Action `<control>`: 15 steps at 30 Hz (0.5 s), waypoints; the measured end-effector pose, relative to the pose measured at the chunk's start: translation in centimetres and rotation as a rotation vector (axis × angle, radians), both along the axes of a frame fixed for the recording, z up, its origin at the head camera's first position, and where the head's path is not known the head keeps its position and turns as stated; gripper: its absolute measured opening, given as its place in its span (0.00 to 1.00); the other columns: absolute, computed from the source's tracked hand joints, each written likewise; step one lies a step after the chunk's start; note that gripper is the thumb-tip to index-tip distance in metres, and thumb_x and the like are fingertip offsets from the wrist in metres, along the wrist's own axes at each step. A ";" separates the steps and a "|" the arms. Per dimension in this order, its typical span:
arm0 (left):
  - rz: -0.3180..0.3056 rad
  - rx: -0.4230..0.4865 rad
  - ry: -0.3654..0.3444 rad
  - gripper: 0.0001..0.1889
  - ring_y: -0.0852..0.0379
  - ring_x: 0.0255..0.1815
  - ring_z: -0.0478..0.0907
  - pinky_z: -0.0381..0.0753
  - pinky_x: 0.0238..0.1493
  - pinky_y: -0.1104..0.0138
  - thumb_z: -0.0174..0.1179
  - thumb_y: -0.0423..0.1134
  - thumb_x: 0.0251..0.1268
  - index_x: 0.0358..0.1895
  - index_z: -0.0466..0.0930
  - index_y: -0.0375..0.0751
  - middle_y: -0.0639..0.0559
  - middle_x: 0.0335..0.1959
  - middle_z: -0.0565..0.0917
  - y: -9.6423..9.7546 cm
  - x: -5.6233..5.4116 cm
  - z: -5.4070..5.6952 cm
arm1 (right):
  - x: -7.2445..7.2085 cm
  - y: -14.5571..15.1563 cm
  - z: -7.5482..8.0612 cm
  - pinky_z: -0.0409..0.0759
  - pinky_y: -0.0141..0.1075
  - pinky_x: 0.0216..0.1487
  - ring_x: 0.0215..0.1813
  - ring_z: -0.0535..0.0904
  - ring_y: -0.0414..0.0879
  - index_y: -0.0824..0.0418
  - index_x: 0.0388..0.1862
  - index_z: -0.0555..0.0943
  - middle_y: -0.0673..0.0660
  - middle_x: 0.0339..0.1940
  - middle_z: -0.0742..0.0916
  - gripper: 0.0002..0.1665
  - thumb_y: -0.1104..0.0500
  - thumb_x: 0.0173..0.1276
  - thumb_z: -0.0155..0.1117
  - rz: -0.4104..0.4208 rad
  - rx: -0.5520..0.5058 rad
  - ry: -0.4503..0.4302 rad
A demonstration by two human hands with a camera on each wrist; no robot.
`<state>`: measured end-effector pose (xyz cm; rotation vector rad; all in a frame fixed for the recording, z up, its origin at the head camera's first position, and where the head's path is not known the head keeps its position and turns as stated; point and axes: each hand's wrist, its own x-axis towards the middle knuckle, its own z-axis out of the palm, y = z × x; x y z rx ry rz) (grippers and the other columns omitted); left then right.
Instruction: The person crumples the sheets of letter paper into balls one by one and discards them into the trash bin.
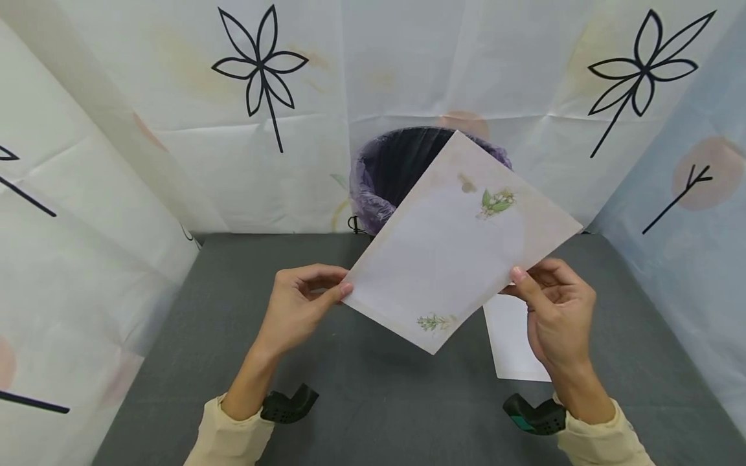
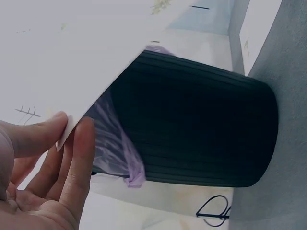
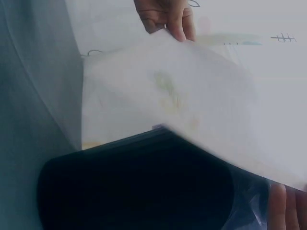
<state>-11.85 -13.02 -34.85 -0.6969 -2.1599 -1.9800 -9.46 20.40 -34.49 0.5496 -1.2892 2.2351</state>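
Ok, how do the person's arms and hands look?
The left sleeve and right sleeve are pale cream. The left wrist device and right wrist device are black and angled; the right one shows a green patch. The left hand and right hand wear no gloves.

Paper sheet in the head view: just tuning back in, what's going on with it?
A person's left hand pinches one corner of a flower-printed sheet, and the right hand pinches a long edge. The sheet is held up at a slant, partly hiding a dark bin with a purple liner. Another sheet lies on the grey table, partly covered from view by the right hand.
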 end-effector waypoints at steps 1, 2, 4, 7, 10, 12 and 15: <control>0.011 0.003 0.010 0.08 0.54 0.37 0.86 0.88 0.36 0.58 0.68 0.20 0.61 0.43 0.87 0.26 0.38 0.38 0.87 -0.1 0.0 0.2 | 0.0 0.1 0.0 0.88 0.42 0.37 0.36 0.88 0.55 0.90 0.43 0.74 0.69 0.37 0.87 0.10 0.88 0.63 0.52 -0.004 0.007 0.009; 0.018 0.005 0.019 0.08 0.54 0.36 0.86 0.88 0.35 0.58 0.67 0.20 0.61 0.43 0.87 0.26 0.38 0.38 0.87 -0.2 -0.1 0.3 | 0.0 0.2 0.1 0.88 0.43 0.37 0.37 0.88 0.55 0.91 0.45 0.74 0.70 0.39 0.87 0.11 0.88 0.63 0.52 -0.008 0.008 0.016; 0.030 0.005 0.030 0.08 0.54 0.37 0.85 0.88 0.35 0.60 0.67 0.19 0.61 0.44 0.87 0.26 0.38 0.38 0.88 -0.4 -0.2 0.7 | -0.1 0.4 0.2 0.88 0.43 0.37 0.37 0.88 0.56 0.92 0.48 0.73 0.72 0.40 0.87 0.14 0.88 0.63 0.52 -0.021 0.002 0.026; 0.042 -0.003 0.040 0.09 0.55 0.38 0.85 0.87 0.36 0.62 0.66 0.19 0.62 0.44 0.87 0.26 0.38 0.39 0.88 -0.8 -0.5 1.1 | -0.1 0.8 0.3 0.88 0.42 0.36 0.36 0.88 0.56 0.92 0.48 0.73 0.73 0.41 0.87 0.14 0.88 0.63 0.52 -0.034 -0.016 0.026; 0.051 -0.011 0.050 0.09 0.54 0.39 0.85 0.87 0.38 0.65 0.66 0.20 0.63 0.45 0.87 0.26 0.37 0.41 0.87 -1.0 -0.8 1.5 | 0.0 1.1 0.3 0.88 0.41 0.34 0.34 0.88 0.56 0.92 0.47 0.73 0.72 0.39 0.87 0.13 0.88 0.63 0.53 -0.044 -0.016 0.015; 0.054 -0.014 0.057 0.09 0.54 0.40 0.85 0.87 0.39 0.65 0.65 0.20 0.64 0.46 0.87 0.26 0.37 0.42 0.87 -1.1 -0.9 1.6 | 0.0 1.3 0.3 0.88 0.41 0.33 0.33 0.88 0.55 0.92 0.47 0.74 0.72 0.39 0.88 0.13 0.88 0.63 0.53 -0.054 -0.008 0.006; 0.055 -0.013 0.065 0.09 0.54 0.41 0.85 0.86 0.40 0.66 0.64 0.20 0.64 0.47 0.87 0.25 0.36 0.43 0.87 -1.2 -1.1 1.8 | -0.1 1.6 0.2 0.88 0.40 0.32 0.34 0.88 0.54 0.92 0.48 0.74 0.71 0.40 0.88 0.14 0.87 0.63 0.54 -0.078 0.021 -0.009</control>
